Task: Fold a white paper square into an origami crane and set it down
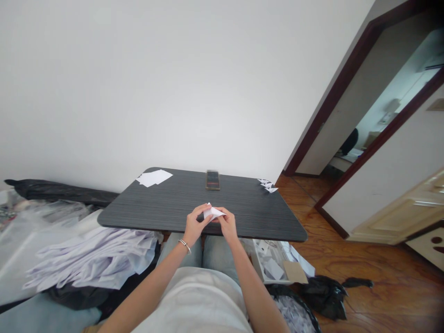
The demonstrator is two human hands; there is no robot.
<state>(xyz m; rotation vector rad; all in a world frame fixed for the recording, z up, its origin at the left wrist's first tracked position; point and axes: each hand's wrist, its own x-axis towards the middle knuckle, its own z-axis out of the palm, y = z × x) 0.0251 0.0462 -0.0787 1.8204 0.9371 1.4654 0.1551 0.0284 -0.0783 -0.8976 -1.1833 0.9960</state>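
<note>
Between my two hands is a small piece of folded white paper (214,212), held just above the front part of the dark table (156,208). My left hand (196,223) pinches its left side, thumb below and fingers over the top. On the right side, my right hand (227,224) grips the paper's pointed corner. Fingers cover parts of the folds. Several white sheets (154,177) lie fanned out at the table's back left. At the back right stand several small folded paper pieces (267,186) in a row.
A phone (212,180) lies at the table's back middle. Piled white cloth (100,259) sits left of the table. To the right are a box of papers (274,268), a bag of paper scraps (294,312) and a black plastic bag (324,293) on the wooden floor.
</note>
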